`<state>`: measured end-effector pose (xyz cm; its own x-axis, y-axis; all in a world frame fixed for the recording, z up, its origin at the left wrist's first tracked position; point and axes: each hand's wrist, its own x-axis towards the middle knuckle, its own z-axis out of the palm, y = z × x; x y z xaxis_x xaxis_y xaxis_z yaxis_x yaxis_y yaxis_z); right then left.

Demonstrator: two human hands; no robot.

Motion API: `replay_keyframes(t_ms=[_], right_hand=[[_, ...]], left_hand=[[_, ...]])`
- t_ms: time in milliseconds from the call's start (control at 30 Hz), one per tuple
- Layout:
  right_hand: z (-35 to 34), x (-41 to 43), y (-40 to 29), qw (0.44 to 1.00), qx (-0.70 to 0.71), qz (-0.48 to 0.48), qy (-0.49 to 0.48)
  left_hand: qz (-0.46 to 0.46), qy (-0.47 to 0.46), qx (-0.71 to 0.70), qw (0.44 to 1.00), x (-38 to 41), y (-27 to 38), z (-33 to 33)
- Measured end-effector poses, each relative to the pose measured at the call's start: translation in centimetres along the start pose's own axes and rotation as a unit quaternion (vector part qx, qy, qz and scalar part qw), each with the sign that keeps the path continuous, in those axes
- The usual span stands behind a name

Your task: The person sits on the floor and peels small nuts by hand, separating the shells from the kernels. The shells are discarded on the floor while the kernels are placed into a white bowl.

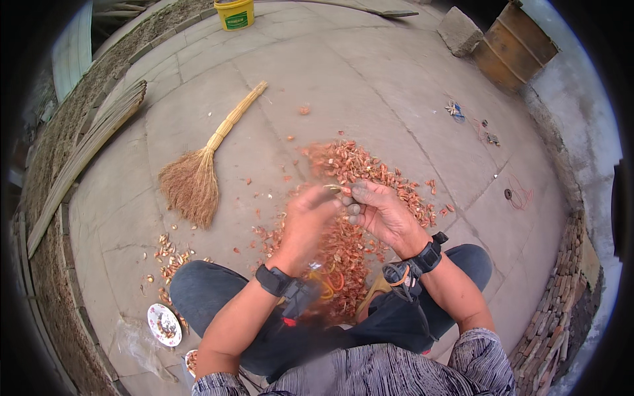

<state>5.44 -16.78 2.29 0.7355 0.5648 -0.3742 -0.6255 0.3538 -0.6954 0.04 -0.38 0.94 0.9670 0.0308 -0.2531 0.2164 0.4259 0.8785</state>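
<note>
Many dried reddish-orange bulbs or pods point(346, 257) lie heaped on the paved ground between the person's legs and beyond, their exact kind unclear. My right hand point(379, 210) pinches one small reddish piece point(345, 189) between thumb and fingers above the heap. Close beside it on the left is my left hand point(314, 213), blurred by motion; whether it grips anything cannot be made out. Both wrists wear dark straps with devices. To the left of the left knee lies a smaller scatter of paler brownish pieces point(171, 257).
A straw broom point(200, 171) lies left of the heap. A floral plate point(155, 313) holding small bits and a clear plastic bag point(138, 341) are at lower left. Farther off stand a yellow bucket point(235, 6), a concrete block point(459, 30) and a rusty metal drum point(515, 47).
</note>
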Motion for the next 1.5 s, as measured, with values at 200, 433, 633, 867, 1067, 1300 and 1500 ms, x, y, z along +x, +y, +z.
replay_keyframes(t_ms=[200,433,633,867,1067,1300,1500], right_hand=[[0.4,-0.4,1.1,0.996,-0.080,-0.030,0.028],[-1.3,0.5,1.7,0.918,-0.359,-0.144,0.085],[-1.9,1.1,2.0,0.920,-0.332,-0.179,0.109],[-2.2,1.6,2.2,0.926,-0.331,-0.143,0.115],[-2.1,1.7,2.0,0.923,-0.343,-0.147,0.095],[-2.5,1.5,1.8,0.896,-0.410,-0.141,0.096],[-1.4,0.6,0.8,0.891,-0.408,-0.165,0.109]], left_hand=[[0.033,0.012,0.021,0.999,0.1,-0.6,-0.2],[0.033,0.006,0.046,0.998,1.5,-1.6,0.2],[0.040,0.004,0.058,0.998,2.0,-2.1,0.5],[0.047,0.007,0.131,0.990,2.0,-2.1,0.7],[0.059,0.015,0.116,0.991,1.8,-2.1,0.4],[0.057,0.003,0.122,0.991,1.5,-1.8,0.2],[0.003,-0.031,0.081,0.996,1.4,-1.0,0.5]])
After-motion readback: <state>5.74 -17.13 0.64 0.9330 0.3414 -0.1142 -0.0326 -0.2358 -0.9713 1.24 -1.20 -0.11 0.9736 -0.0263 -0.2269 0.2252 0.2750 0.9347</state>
